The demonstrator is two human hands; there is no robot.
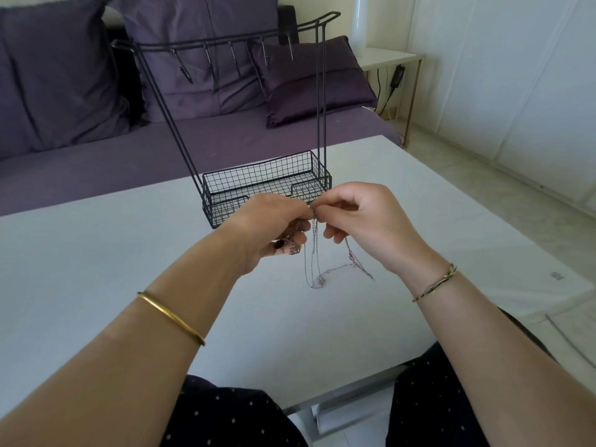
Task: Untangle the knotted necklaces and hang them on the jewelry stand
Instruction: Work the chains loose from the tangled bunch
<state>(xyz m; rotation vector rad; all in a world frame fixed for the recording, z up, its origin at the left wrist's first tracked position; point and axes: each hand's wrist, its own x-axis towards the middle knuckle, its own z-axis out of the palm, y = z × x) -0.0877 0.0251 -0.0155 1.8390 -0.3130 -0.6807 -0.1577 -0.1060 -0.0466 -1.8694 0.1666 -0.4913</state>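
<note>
Both hands meet just in front of the jewelry stand (258, 175). The left hand (274, 227) and the right hand (364, 221) each pinch the necklaces (314, 253) between thumb and fingertips at the same spot, so neither is nearer the knot. From that pinch the chains hang straight down, and their lowest loops touch the table (96, 253), below and toward the right hand. More chain is bunched in the left hand's curled fingers. No chain shows in the wire basket (309, 166) or on the hooks (211, 59) above it.
</note>
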